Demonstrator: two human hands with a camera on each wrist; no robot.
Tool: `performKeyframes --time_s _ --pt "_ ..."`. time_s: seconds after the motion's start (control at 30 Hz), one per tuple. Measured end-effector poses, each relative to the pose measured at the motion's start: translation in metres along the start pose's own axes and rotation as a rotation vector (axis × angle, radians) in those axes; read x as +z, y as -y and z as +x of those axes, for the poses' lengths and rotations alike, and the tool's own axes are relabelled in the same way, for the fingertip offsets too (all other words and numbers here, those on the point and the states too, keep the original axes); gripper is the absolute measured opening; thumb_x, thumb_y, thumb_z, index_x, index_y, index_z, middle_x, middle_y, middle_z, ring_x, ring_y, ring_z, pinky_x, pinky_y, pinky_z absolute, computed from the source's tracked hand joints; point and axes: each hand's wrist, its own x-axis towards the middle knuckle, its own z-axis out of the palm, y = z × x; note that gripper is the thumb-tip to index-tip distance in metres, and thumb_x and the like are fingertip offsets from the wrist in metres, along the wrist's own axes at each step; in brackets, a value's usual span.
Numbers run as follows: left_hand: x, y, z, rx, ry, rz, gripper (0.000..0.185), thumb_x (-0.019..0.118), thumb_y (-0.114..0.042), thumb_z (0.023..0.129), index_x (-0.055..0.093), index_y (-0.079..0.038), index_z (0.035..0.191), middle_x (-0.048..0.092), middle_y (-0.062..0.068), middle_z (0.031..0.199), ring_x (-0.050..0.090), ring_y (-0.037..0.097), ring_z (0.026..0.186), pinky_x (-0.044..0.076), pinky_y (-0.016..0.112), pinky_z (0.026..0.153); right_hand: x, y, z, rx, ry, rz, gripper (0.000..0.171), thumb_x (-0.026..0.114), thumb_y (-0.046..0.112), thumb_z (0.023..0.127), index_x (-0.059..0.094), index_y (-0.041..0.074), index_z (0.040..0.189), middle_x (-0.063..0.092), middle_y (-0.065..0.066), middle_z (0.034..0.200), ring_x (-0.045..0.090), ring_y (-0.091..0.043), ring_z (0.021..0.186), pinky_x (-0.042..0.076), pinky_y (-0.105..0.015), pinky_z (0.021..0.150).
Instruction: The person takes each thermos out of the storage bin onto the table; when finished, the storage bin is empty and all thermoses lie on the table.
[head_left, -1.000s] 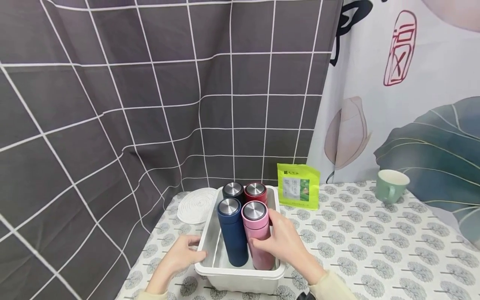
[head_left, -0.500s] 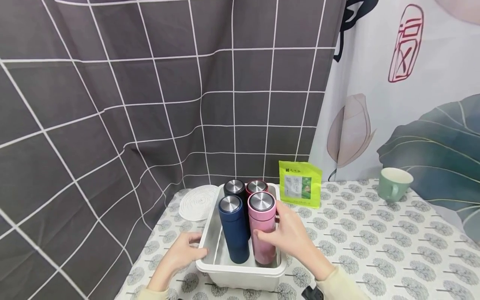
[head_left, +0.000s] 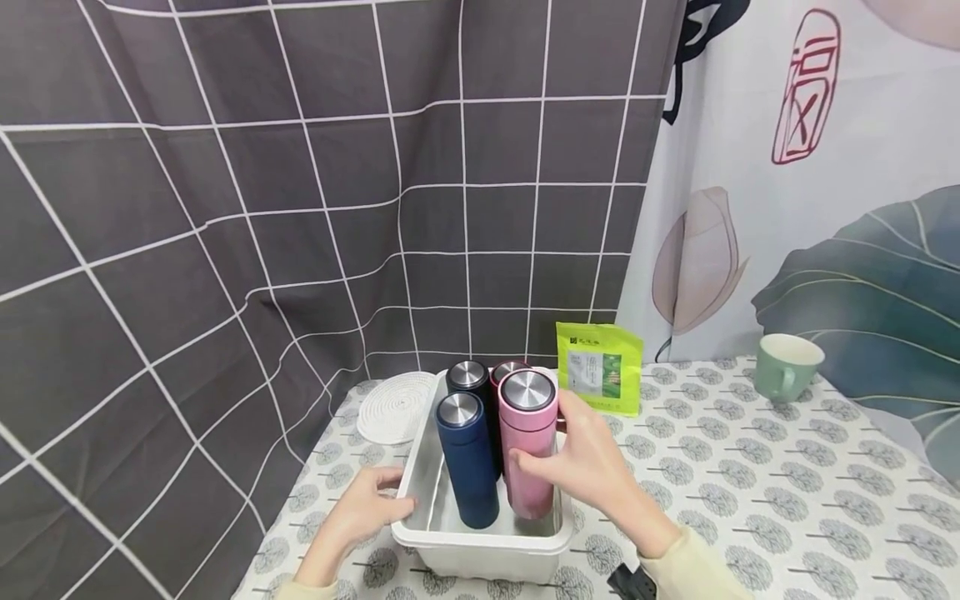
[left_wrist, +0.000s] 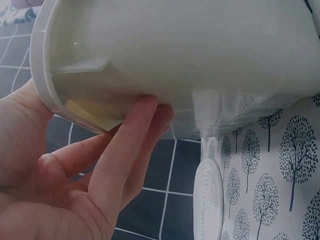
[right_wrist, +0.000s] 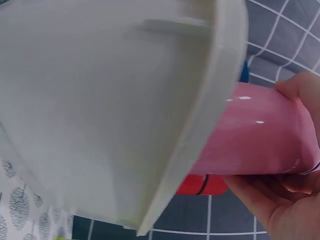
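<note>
In the head view, my right hand (head_left: pixel 588 458) grips a pink thermos bottle (head_left: pixel 527 435) from its right side, thumb in front. The bottle stands raised above its neighbours, its lower end still within the white plastic bin (head_left: pixel 480 557). My left hand (head_left: pixel 366 505) holds the bin's left rim, thumb on top; the left wrist view shows the fingers against the outer wall (left_wrist: pixel 175 50). A navy thermos (head_left: pixel 468 475), a black thermos (head_left: pixel 468 377) and a red thermos (head_left: pixel 510 370) stand in the bin, the red one mostly hidden. In the right wrist view, the bin wall covers the pink bottle's base.
A round white woven mat (head_left: pixel 393 408) lies left of the bin. Behind it to the right stands a lime-green pouch (head_left: pixel 598 368), and a green mug (head_left: pixel 787 368) is further right on the tree-print tablecloth (head_left: pixel 750 475). A dark grid curtain (head_left: pixel 300 208) hangs behind.
My right hand has lifted the pink thermos upward and slightly right, away from the navy one. The left hand stays on the bin's rim.
</note>
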Motion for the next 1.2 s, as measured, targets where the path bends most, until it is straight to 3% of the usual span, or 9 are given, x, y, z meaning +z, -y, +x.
performKeyframes --time_s 0.4,0.93,1.2 --pt "0.001 0.0 0.001 -0.047 -0.048 0.019 0.055 0.067 0.0 0.074 0.054 0.019 0.123 0.063 0.033 0.117 0.07 0.037 0.093 0.063 0.038 0.074 -0.022 0.011 0.01 -0.043 -0.02 0.053 0.075 0.089 0.02 0.063 0.054 0.013 0.13 0.066 0.001 0.114 0.065 -0.014 0.1 0.061 -0.027 0.078" --pt "0.001 -0.003 -0.001 -0.089 -0.047 0.01 0.057 0.069 -0.003 0.073 0.055 0.016 0.124 0.062 0.033 0.12 0.07 0.034 0.093 0.063 0.037 0.074 -0.046 0.022 0.014 -0.053 -0.076 0.097 0.075 0.09 0.011 0.063 0.055 0.008 0.13 0.067 -0.003 0.113 0.066 -0.017 0.101 0.062 -0.029 0.08" --pt "0.001 -0.003 -0.001 -0.083 -0.066 0.014 0.052 0.069 -0.001 0.073 0.058 0.016 0.121 0.063 0.032 0.117 0.069 0.037 0.095 0.062 0.04 0.076 -0.057 0.022 0.015 -0.102 -0.144 0.103 0.072 0.089 0.006 0.062 0.056 0.005 0.126 0.068 -0.002 0.112 0.067 -0.014 0.097 0.06 -0.02 0.077"
